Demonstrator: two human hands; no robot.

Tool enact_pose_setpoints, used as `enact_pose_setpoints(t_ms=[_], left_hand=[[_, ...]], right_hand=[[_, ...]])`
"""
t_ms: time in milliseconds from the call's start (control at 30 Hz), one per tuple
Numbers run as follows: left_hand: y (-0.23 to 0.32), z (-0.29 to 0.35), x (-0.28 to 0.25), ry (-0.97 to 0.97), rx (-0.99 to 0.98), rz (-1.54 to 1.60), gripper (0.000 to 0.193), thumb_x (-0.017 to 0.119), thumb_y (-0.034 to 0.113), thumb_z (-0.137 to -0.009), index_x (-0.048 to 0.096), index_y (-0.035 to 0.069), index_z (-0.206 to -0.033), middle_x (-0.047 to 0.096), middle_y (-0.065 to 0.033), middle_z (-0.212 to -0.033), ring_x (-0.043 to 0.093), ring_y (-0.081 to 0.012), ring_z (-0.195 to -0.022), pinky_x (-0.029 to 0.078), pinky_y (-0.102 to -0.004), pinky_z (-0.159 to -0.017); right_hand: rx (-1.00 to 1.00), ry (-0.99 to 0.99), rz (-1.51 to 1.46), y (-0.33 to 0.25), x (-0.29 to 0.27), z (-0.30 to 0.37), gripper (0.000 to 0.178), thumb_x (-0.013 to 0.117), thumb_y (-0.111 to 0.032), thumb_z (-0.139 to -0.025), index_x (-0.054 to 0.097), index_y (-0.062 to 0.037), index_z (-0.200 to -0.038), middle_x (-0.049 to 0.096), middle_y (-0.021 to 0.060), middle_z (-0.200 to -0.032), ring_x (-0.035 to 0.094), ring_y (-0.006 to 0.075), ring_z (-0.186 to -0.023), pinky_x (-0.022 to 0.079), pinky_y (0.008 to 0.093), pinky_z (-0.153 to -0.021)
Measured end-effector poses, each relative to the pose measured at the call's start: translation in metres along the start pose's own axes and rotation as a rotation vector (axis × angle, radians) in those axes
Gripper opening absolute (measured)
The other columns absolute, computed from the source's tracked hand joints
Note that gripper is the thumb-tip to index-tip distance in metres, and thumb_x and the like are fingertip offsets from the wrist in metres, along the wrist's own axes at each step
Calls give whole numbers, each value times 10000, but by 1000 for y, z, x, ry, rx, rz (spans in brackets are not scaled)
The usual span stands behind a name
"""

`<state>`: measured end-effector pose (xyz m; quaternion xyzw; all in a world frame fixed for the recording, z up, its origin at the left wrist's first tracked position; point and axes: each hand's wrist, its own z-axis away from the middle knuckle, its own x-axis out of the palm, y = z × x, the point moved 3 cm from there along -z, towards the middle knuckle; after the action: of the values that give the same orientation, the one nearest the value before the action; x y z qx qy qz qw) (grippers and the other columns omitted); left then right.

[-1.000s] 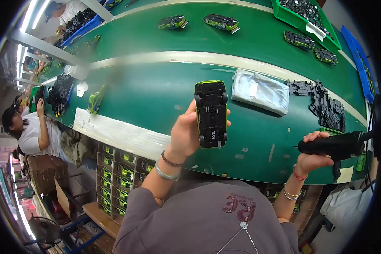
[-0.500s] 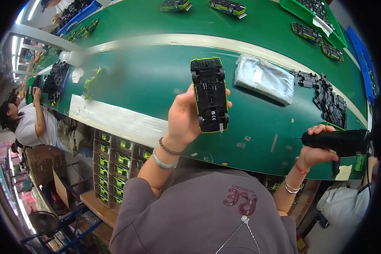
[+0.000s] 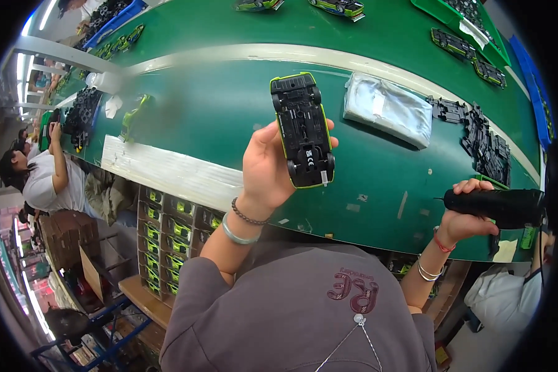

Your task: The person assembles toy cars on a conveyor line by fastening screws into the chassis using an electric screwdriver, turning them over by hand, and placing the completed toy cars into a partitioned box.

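Note:
My left hand (image 3: 268, 167) is closed around a toy car (image 3: 302, 129), held above the green bench. The car's black underside faces up, and its yellow-green body shows only along the edges. Over the right side of the bench, my right hand (image 3: 462, 223) grips a black electric screwdriver (image 3: 496, 208). Its thin bit points left toward the car, well apart from it. Beyond the screwdriver lies a pile of black car chassis (image 3: 490, 152).
A plastic-wrapped block (image 3: 387, 110) lies right of the held car. Several toy cars (image 3: 452, 42) rest on the far green surface past a pale strip. Below the bench at left stands a divided box (image 3: 161, 239) of green car bodies. A co-worker (image 3: 49, 177) sits far left.
My left hand has moved the toy car slightly up and left, and its far end now leans more to the left. The right hand with the screwdriver has hardly moved.

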<state>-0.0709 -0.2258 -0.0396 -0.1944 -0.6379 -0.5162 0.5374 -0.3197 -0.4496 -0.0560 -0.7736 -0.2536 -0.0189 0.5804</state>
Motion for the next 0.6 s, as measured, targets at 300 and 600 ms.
enact_pose_setpoints(t_ms=[300, 600], left_hand=[[2, -4, -9, 23, 13, 43, 508, 279, 326, -912, 400, -19, -1264, 515, -217, -1165, 553, -330, -1001, 489, -436, -825], [9, -1, -14, 148, -14, -121, 455, 343, 290, -903, 407, 3, -1251, 557, -179, -1120, 577, -305, -975, 496, -403, -811]], right_hand=[[5, -7, 18, 2, 1, -3, 957, 346, -877, -586, 491, -21, -988, 485, 80, -746, 460, 182, -645, 411, 310, -628], [-42, 25, 7, -13, 6, 3, 904, 399, -840, -605, 476, -23, -985, 490, 75, -728, 479, 171, -619, 427, 297, -579]])
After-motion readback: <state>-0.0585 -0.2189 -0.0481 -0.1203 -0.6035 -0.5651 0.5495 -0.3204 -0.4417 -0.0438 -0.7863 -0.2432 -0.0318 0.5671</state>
